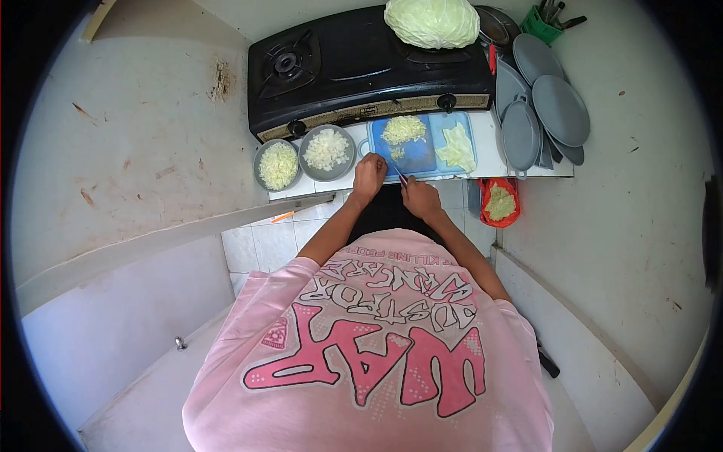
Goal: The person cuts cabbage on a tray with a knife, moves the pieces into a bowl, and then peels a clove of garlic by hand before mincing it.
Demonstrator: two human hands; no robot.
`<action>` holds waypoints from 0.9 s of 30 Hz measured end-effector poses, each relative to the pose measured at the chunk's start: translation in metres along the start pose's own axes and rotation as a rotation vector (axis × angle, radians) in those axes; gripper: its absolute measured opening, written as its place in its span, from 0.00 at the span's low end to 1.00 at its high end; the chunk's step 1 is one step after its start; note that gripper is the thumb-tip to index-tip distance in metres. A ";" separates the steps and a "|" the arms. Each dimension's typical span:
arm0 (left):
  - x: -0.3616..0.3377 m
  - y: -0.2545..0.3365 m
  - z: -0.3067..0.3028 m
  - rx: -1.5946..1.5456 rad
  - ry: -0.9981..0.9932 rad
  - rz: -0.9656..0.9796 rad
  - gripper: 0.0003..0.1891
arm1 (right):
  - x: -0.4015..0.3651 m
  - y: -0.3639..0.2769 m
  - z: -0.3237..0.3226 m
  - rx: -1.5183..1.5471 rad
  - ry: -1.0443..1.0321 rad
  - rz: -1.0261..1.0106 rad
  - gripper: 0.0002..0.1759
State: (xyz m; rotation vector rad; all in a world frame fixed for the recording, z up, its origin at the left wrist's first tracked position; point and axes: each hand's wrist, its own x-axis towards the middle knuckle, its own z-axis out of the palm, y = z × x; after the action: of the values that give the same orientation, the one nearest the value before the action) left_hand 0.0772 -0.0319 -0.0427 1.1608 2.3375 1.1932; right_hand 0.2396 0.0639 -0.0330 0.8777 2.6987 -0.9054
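Note:
On a blue cutting board point(418, 157) lie a pile of chopped cabbage point(404, 129), a few small bits and pale cabbage leaves point(456, 147). My right hand point(420, 197) is closed around the handle of a knife point(402, 179) at the board's front edge, its blade pointing toward the board. My left hand point(370, 177) is at the board's left front corner with fingers curled together; whatever they may hold is hidden. To its left stand a grey bowl point(349, 148) of chopped white pieces and another grey bowl point(256, 164) of chopped pale green cabbage.
Behind the board stands a black gas stove point(361, 68) with a large cabbage point(433, 22) on it. Grey plates and pans point(561, 111) lean at the right, near a green utensil basket point(540, 29). Below the counter hangs a red bag point(500, 203) with pale scraps. Walls close in both sides.

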 end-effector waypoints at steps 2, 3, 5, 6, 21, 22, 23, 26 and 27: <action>0.001 -0.003 0.002 0.017 0.005 -0.001 0.03 | -0.001 -0.002 -0.002 0.004 -0.017 0.002 0.19; 0.001 -0.002 0.000 0.015 0.002 0.006 0.02 | -0.002 -0.002 -0.002 0.006 -0.026 0.004 0.19; 0.001 0.001 -0.003 0.009 -0.004 0.020 0.02 | -0.003 -0.001 -0.002 0.003 -0.007 -0.007 0.19; 0.001 0.003 -0.003 0.001 -0.003 0.015 0.02 | -0.003 -0.001 -0.002 0.002 0.003 -0.014 0.19; 0.001 0.002 -0.003 0.016 -0.002 0.035 0.04 | 0.005 -0.002 0.005 -0.003 0.040 -0.049 0.20; 0.001 0.002 -0.004 0.023 0.001 0.036 0.04 | 0.003 -0.002 0.004 0.007 0.037 -0.050 0.20; 0.001 0.003 -0.004 0.030 0.004 0.038 0.04 | 0.001 -0.002 0.003 0.017 0.033 -0.050 0.20; 0.002 0.008 -0.008 0.029 -0.024 0.019 0.05 | 0.001 -0.002 0.004 0.012 0.010 -0.037 0.20; 0.002 0.008 -0.008 0.028 -0.033 0.012 0.05 | 0.002 -0.002 0.005 0.006 -0.001 -0.030 0.21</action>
State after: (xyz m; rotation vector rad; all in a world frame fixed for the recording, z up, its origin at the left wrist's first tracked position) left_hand 0.0754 -0.0324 -0.0312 1.1963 2.3336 1.1405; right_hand 0.2367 0.0603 -0.0366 0.8405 2.7167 -0.9195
